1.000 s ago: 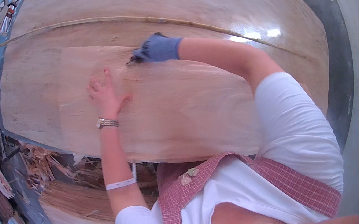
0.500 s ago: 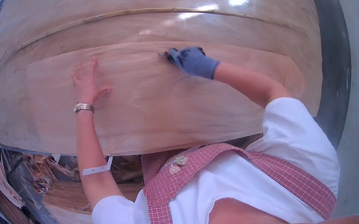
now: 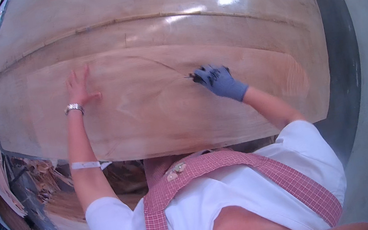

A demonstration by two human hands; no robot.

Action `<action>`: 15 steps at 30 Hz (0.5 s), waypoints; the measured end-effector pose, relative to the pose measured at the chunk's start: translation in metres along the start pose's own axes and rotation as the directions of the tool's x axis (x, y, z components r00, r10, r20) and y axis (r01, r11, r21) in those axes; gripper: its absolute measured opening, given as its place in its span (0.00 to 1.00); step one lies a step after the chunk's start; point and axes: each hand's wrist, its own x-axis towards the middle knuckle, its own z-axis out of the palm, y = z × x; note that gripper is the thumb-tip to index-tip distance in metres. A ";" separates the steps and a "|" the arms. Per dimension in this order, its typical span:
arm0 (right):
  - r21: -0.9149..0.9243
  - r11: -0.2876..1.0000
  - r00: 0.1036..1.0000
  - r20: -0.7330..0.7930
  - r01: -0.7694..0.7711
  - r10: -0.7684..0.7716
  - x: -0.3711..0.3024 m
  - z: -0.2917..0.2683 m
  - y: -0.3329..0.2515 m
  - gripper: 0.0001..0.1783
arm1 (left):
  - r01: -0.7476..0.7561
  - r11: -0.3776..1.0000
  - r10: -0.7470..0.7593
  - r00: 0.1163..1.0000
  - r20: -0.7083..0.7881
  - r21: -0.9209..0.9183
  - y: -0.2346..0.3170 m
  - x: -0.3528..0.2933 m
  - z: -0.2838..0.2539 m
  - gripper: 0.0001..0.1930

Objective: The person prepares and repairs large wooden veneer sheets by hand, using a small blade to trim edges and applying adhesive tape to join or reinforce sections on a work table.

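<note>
A large thin sheet of wood veneer (image 3: 155, 115) lies on top of a stack of similar sheets in front of me. My bare left hand (image 3: 78, 88), with a metal bracelet at the wrist, presses flat on the sheet's left part, fingers spread. My right hand (image 3: 217, 80) wears a blue glove with dark fingertips. It rests on the sheet at the end of a thin curved crack (image 3: 161, 67), fingers bent. A small dark thing seems pinched at its fingertips, too small to identify.
Lower veneer sheets (image 3: 155, 32) extend beyond the top one. A grey metal edge (image 3: 346, 63) and pale floor run along the right. Scrap veneer strips and wood pieces (image 3: 33, 174) lie piled at the lower left, below the table edge.
My gloved right hand has slid to the right along the sheet, following the crack line. My left hand stays flat on the left part of the sheet.
</note>
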 end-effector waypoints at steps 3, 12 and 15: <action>-0.065 0.947 0.941 0.158 0.313 -0.300 0.048 0.016 0.020 0.11 | -0.036 0.999 0.037 0.999 -0.035 0.036 -0.002 0.006 0.012 0.68; 0.043 0.966 0.890 0.381 0.255 -0.252 0.076 0.005 0.044 0.13 | -0.068 0.997 0.068 0.998 0.002 -0.030 -0.005 -0.004 0.007 0.65; -0.021 0.986 0.927 0.346 0.164 -0.147 0.054 -0.003 0.082 0.13 | -0.048 0.999 0.047 0.999 -0.017 -0.018 -0.001 -0.003 -0.002 0.65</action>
